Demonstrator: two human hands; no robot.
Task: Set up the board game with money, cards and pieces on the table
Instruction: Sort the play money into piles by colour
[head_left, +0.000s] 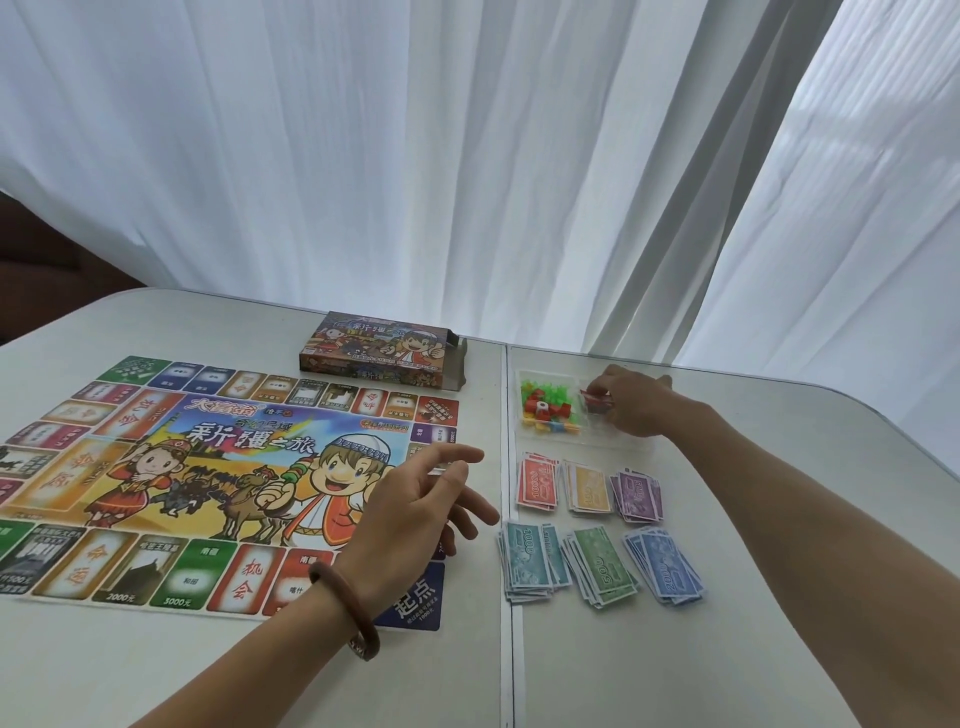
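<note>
Table (208, 675) before curtain (467, 156): box (379, 351) beyond board (208, 467), money stacks (602, 566) near tray (571, 442) of pieces (545, 405).

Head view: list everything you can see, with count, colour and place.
table: 1, pale grey, seam down the middle
game board: 1, multicoloured, flat on table's left half
game box: 1, multicoloured, beyond board, right end open
clear tray: 1, transparent, right half, beyond the money
small pieces: many, green, red, yellow, blue, in tray's left part
money stacks: 6, red, yellow, purple far row; teal, green, blue near row; right of board
curtain: white, behind table
bracelet: 1, brown, left wrist
left hand: 1, fingers loosely spread, above board's right edge
right hand: 1, pinching a small red item in tray's right part
</note>
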